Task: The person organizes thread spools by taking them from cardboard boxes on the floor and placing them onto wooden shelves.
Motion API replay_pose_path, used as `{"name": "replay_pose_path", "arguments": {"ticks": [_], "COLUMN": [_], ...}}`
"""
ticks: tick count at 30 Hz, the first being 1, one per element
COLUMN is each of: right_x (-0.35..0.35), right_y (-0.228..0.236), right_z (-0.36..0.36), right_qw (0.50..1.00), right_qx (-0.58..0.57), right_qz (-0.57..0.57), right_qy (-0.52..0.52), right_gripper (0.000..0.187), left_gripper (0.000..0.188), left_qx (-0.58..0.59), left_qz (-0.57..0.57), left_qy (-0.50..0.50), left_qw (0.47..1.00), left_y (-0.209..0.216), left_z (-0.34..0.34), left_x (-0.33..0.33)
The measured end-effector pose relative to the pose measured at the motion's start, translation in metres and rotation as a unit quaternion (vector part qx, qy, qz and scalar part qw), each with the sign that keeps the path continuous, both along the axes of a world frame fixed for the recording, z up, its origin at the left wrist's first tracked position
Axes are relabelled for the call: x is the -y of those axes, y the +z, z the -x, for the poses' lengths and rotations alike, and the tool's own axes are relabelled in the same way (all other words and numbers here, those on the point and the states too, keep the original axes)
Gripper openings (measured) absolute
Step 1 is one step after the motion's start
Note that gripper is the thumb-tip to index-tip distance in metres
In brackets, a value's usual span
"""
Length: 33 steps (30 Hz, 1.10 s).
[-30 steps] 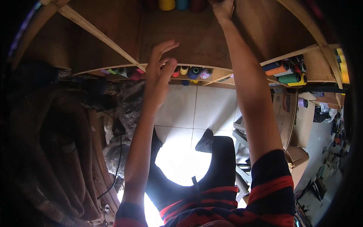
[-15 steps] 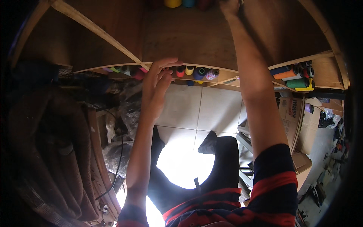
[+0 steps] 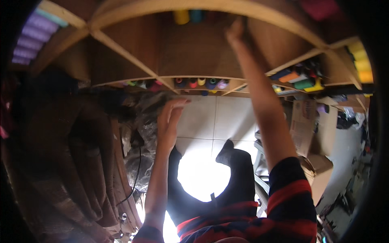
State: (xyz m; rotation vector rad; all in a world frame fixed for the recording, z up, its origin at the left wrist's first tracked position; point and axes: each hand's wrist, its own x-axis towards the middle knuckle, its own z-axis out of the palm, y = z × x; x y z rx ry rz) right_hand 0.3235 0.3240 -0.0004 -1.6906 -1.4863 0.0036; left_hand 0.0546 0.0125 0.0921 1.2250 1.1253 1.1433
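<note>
My right hand (image 3: 235,33) reaches deep into the middle compartment of a wooden shelf (image 3: 194,50). It is blurred, so its fingers do not show clearly. To its left, at the back of that compartment, stand a yellow thread cone (image 3: 182,17) and a teal thread cone (image 3: 196,16). My left hand (image 3: 167,123) hangs in the air in front of the shelf, fingers stretched out and nothing in them. Just above it, in a lower compartment, sits a row of thread spools, among them a red spool (image 3: 193,83) and a dark blue spool (image 3: 211,83).
More spools lie at the right, including a green spool (image 3: 304,83). Purple spools (image 3: 34,36) fill a compartment at upper left. A draped brown cloth (image 3: 81,162) hangs on the left. Cardboard boxes (image 3: 304,125) stand at right, above the tiled floor (image 3: 196,117).
The view has tipped up, so more shelf compartments show. My left hand has dropped away from the shelf edge. My right hand appears lower in the picture, still inside the compartment.
</note>
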Motion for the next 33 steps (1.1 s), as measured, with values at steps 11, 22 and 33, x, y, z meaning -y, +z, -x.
{"name": "replay_pose_path", "arguments": {"ticks": [11, 22, 33], "right_x": [0.458, 0.828, 0.95], "right_y": [0.157, 0.21, 0.23], "right_z": [-0.012, -0.027, -0.044], "right_qw": [0.945, 0.791, 0.673], "right_qx": [-0.298, -0.344, -0.436], "right_qz": [0.134, -0.011, -0.191], "right_qy": [-0.007, -0.506, -0.566], "right_gripper": [0.048, 0.039, 0.039], "left_gripper": [0.02, 0.024, 0.024], "left_qx": [0.013, -0.086, -0.125], "left_qz": [0.117, 0.108, 0.037], "left_qy": [-0.107, -0.305, -0.649], "left_qw": [0.987, 0.942, 0.749], "left_y": [0.092, 0.143, 0.179], "left_z": [-0.009, -0.111, -0.333], "left_x": [0.098, 0.106, 0.268]}}
